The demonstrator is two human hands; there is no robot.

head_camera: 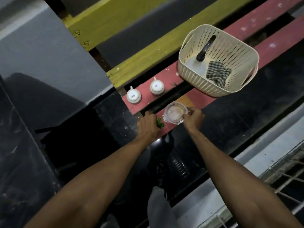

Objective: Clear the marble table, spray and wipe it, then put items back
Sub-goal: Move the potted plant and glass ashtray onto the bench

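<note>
A clear glass ashtray (175, 113) sits on the near red plank (195, 99), and my right hand (194, 119) pinches its right rim. My left hand (148, 125) is curled around something small with green leaves (160, 123) at the plank's left end; most of that thing is hidden by my fingers. Two white cups (133, 96) (156, 87) stand upside down on the red plank behind. A cream plastic basket (218, 60) at the right holds a spray bottle with a black head (204, 50) and a checked cloth (217, 74).
Yellow planks (148, 51) run diagonally behind the red ones, with dark gaps between the boards. Black glossy floor tiles (238, 119) lie below. A grey wall (41, 55) stands at the left, and a white ledge with a rope net (287, 178) is at the lower right.
</note>
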